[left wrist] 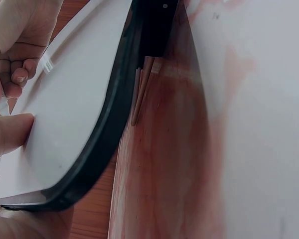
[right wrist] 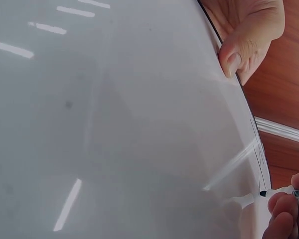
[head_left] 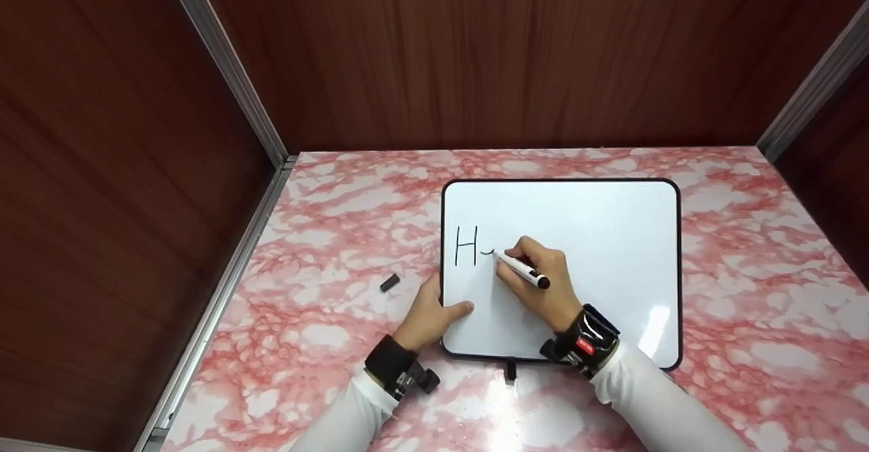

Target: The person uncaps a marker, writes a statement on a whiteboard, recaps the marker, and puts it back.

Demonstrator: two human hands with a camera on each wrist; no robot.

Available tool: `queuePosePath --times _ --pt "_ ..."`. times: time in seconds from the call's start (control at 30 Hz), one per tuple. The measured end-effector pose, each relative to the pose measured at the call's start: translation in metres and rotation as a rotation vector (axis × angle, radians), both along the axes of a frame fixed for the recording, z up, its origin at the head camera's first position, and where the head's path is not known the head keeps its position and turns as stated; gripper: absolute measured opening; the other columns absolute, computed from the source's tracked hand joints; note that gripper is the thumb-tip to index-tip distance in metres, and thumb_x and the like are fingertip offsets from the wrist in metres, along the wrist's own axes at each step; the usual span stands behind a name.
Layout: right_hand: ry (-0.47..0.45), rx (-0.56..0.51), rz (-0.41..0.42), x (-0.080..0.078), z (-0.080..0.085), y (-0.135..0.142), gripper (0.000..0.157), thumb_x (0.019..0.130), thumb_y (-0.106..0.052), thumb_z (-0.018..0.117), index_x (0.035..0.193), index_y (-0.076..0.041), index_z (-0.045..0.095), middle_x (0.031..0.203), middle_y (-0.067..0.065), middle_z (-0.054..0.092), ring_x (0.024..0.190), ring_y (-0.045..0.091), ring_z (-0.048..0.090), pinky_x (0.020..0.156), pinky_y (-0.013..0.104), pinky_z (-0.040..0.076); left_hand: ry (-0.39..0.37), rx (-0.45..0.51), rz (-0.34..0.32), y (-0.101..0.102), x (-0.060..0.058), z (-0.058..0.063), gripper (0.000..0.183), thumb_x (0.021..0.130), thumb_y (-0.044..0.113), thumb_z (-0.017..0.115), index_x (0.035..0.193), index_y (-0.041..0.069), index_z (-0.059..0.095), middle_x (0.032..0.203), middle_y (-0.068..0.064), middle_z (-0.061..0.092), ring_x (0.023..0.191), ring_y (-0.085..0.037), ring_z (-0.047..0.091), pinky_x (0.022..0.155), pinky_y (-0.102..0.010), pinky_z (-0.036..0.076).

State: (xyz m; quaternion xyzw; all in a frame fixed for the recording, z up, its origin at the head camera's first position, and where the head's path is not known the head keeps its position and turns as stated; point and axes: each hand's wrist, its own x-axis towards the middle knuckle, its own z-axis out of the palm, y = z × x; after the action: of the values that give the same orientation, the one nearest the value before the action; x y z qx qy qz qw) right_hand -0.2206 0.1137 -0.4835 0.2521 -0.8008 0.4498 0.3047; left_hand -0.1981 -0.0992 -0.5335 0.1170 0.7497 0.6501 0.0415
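Note:
A whiteboard (head_left: 597, 248) with a black frame stands over the table, a black letter H (head_left: 466, 245) drawn near its left side. My right hand (head_left: 543, 282) pinches a white marker (head_left: 521, 269) with a black end; its tip meets the board at a short curved stroke (head_left: 487, 253) right of the H. My left hand (head_left: 431, 313) grips the board's left edge, thumb on the front face and the other fingers behind. In the right wrist view the marker's dark tip (right wrist: 263, 193) touches the white surface.
A black marker cap (head_left: 390, 283) lies on the red-and-white marbled table (head_left: 326, 289), left of the board. A small black piece (head_left: 511, 370) sticks out below the board's bottom edge. Brown wood-grain panels (head_left: 475, 58) with metal posts enclose the back and sides.

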Motion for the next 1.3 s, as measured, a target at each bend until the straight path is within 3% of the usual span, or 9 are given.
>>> queuePosePath --times 0.43,0.67,1.3 --pt "0.038 -0.048 0.015 -0.018 -0.013 0.000 0.016 0.081 -0.006 0.079 0.079 -0.010 0.063 0.066 -0.003 0.064 0.057 -0.001 0.047 0.049 0.018 0.035 -0.001 -0.005 0.007 0.001 0.000 -0.001 0.061 0.087 -0.002 0.075 0.144 -0.009 0.056 0.132 -0.028 0.072 0.113 -0.034 0.074 0.100 -0.045 0.062" --pt "0.006 -0.017 0.025 -0.006 0.001 -0.009 0.013 0.083 -0.001 0.079 0.082 -0.005 0.066 0.068 0.003 0.069 0.059 0.003 0.050 0.053 0.014 0.037 -0.014 0.003 0.016 0.001 0.001 0.001 0.061 0.087 -0.001 0.075 0.144 -0.007 0.057 0.131 -0.027 0.072 0.112 -0.032 0.074 0.099 -0.045 0.063" --pt "-0.048 -0.001 0.073 0.008 -0.009 -0.009 0.015 0.080 0.003 0.077 0.078 -0.006 0.065 0.063 -0.001 0.066 0.056 -0.001 0.047 0.051 0.012 0.036 0.001 -0.016 0.011 0.001 0.001 0.001 0.059 0.087 -0.002 0.074 0.143 -0.007 0.058 0.128 -0.026 0.073 0.110 -0.031 0.074 0.097 -0.043 0.062"
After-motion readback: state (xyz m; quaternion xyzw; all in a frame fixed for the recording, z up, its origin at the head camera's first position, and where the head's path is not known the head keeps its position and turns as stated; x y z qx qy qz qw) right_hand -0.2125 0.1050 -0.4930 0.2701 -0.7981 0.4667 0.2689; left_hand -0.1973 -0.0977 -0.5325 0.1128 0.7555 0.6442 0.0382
